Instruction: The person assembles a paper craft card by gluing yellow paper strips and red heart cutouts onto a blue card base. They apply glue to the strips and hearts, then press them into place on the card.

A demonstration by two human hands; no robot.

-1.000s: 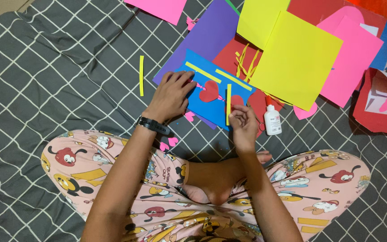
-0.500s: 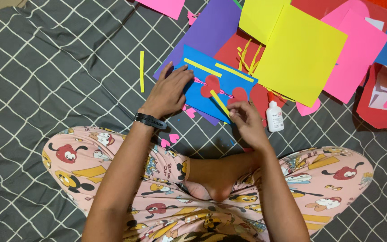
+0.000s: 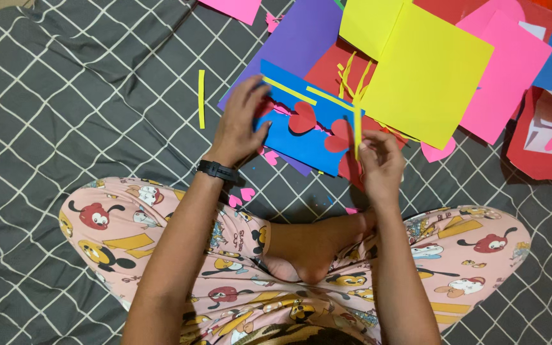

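Grey quilted bedding (image 3: 84, 96) with a white grid lay under everything, and the person sat cross-legged on it in pink cartoon-print trousers (image 3: 122, 236). Their left hand (image 3: 241, 124), a black watch (image 3: 220, 171) on its wrist, lay spread and flat on the left end of a blue card (image 3: 301, 144), apparently pinning it so it would not slide on the soft cloth. Their right hand (image 3: 378, 163) was closed in a pinch on the lower end of a thin yellow paper strip (image 3: 356, 131), holding it upright just past the card's right edge; whether the strip's far end touched the card could not be told from this angle.

Two red paper hearts (image 3: 303, 118) sat on the blue card, one near the middle and one at its right edge, with two more yellow strips (image 3: 289, 91) lying slantwise along its upper side. Beneath the card lay a purple sheet (image 3: 301, 38) and a red sheet (image 3: 327, 70) with a loose bunch of yellow trimmings (image 3: 347, 67). Beyond, to the right, overlapped a large yellow sheet (image 3: 429, 70) and pink sheets (image 3: 512, 70). A lone yellow strip (image 3: 202, 99) lay apart on the bedding to the left, and small pink heart cut-outs (image 3: 243, 195) lay near the left wrist.
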